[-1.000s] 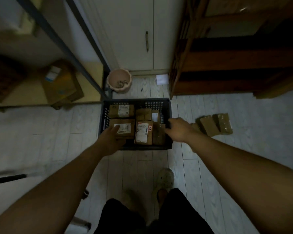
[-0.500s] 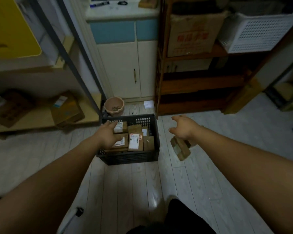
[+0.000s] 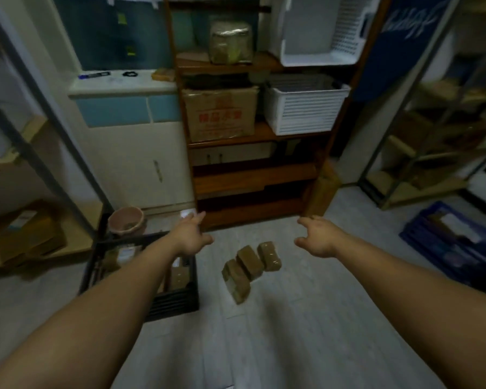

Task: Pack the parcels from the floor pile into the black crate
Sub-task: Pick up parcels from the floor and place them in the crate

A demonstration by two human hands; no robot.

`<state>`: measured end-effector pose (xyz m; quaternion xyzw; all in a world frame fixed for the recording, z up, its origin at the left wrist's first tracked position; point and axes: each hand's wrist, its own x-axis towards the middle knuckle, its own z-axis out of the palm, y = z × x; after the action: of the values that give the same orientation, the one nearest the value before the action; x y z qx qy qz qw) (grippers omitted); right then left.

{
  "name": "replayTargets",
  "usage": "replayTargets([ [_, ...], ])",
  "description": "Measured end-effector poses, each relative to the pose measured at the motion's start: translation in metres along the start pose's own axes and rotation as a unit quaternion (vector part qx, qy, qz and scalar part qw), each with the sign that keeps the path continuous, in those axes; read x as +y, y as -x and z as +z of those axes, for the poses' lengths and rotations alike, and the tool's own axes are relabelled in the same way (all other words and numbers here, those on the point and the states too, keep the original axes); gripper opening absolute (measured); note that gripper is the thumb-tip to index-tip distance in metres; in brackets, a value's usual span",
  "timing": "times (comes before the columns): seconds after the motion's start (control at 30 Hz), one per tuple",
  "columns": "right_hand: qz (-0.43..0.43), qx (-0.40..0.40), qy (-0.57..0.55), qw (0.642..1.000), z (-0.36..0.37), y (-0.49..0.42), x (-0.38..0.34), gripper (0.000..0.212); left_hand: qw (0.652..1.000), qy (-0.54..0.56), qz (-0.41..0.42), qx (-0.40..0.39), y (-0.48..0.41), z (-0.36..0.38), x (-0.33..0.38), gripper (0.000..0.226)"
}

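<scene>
Three brown taped parcels [image 3: 250, 265] lie side by side on the pale floor, right of the black crate [image 3: 177, 300]. The crate stands at lower left with several labelled parcels inside, partly hidden behind my left forearm. My left hand [image 3: 191, 234] hovers above the crate's far right corner, fingers spread and holding nothing. My right hand [image 3: 319, 240] hangs in the air to the right of the floor parcels, fingers relaxed and holding nothing. Neither hand touches a parcel.
A wooden shelf unit [image 3: 253, 175] stands straight ahead, with a cardboard box and white baskets on it. A pink pot [image 3: 127, 220] sits behind the crate. A blue crate [image 3: 455, 242] lies at far right. Metal racks flank both sides.
Both hands have left the crate: the left lifted off the parcels inside and moved right, the right swung out past the floor parcels. The view has tilted up.
</scene>
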<state>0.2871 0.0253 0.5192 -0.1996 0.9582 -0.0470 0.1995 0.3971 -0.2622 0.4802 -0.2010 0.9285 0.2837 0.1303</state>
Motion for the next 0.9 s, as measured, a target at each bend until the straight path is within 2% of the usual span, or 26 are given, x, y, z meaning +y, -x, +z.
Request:
replayTargets([
  [0.1,0.032,-0.023,-0.003,0.999,-0.012,0.003,0.072,0.068,0.999,-0.001,0.019,-0.034,-0.019,0.041,0.054,0.086],
  [0.2,0.053,-0.027,-0.022,0.998,-0.017,-0.008,0.109,0.07,0.998,-0.023,0.015,-0.059,-0.035,0.064,0.08,0.087],
  [0.5,0.029,-0.056,-0.078,0.995,-0.003,-0.12,0.115,0.068,0.996,-0.005,-0.018,-0.091,-0.142,0.073,0.082,0.085],
  [0.83,0.066,-0.144,-0.109,0.981,0.013,-0.264,0.153,0.072,0.988,-0.029,-0.049,-0.147,-0.272,0.115,0.104,0.067],
  [0.9,0.062,-0.168,-0.115,0.977,0.028,-0.291,0.16,0.072,0.984,-0.005,-0.062,-0.165,-0.29,0.129,0.106,0.059],
])
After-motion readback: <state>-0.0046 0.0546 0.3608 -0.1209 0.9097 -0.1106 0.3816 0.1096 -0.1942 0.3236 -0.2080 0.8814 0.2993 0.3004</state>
